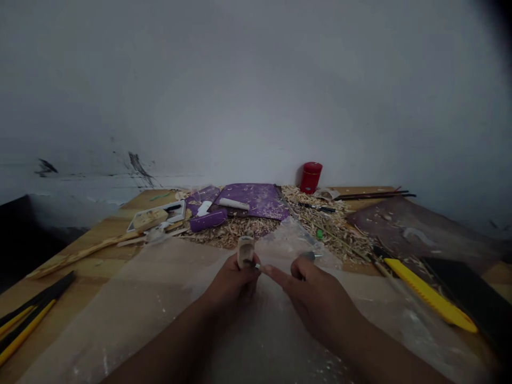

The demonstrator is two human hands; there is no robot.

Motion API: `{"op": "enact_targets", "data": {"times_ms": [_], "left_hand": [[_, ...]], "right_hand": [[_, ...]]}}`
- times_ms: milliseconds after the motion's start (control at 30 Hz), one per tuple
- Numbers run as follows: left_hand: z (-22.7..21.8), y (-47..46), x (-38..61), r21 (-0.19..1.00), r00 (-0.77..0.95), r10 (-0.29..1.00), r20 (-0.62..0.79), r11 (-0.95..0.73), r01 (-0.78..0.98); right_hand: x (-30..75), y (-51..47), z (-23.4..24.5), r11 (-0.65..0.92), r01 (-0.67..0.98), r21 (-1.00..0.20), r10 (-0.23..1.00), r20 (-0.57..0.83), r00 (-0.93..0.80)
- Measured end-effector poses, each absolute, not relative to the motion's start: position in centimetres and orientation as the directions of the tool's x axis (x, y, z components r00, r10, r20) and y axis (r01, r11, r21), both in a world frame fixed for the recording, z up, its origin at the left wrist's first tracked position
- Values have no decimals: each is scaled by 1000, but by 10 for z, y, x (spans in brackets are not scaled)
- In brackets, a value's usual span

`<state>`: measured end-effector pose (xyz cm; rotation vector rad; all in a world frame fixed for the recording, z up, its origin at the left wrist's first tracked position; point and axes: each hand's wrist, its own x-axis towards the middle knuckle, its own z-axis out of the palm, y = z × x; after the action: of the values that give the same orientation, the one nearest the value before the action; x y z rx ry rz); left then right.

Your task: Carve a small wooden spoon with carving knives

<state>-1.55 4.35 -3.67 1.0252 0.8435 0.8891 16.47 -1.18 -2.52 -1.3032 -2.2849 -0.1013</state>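
Note:
Near the middle of the head view, my left hand (236,277) is closed around a small pale piece of wood (245,250). The piece stands roughly upright, with a rounded top and a dark spot low on its face. My right hand (310,282) has its index finger stretched toward the wood, where a small light bit (258,266) shows by the fingertip. Its other fingers are curled around a small tool (309,256) with a grey end and a thin, shiny tip pointing right. The rest of that tool is hidden by the hand.
Clear plastic sheeting (160,298) covers the table's front. Behind lie wood shavings (216,234), a purple pouch (256,197), a purple roll (208,220), a white tray (138,221) and a red canister (311,177). A yellow cutter (432,293) lies right, yellow-black pliers-like handles (36,314) left.

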Motion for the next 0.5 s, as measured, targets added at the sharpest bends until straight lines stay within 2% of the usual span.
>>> {"op": "enact_targets", "data": {"times_ms": [167, 333, 433, 500], "left_hand": [[-32, 42, -16, 952, 416, 896, -156, 248, -178], [-31, 39, -18, 970, 430, 892, -141, 212, -122], [-29, 33, -16, 988, 347, 931, -117, 145, -57], [-28, 26, -14, 992, 257, 960, -106, 121, -43]], "right_hand": [[164, -21, -14, 592, 741, -319, 799, 354, -486], [162, -26, -13, 582, 715, -388, 811, 340, -476], [161, -30, -11, 597, 711, -371, 798, 364, -480], [161, -33, -10, 618, 720, -316, 775, 402, -488]]}}
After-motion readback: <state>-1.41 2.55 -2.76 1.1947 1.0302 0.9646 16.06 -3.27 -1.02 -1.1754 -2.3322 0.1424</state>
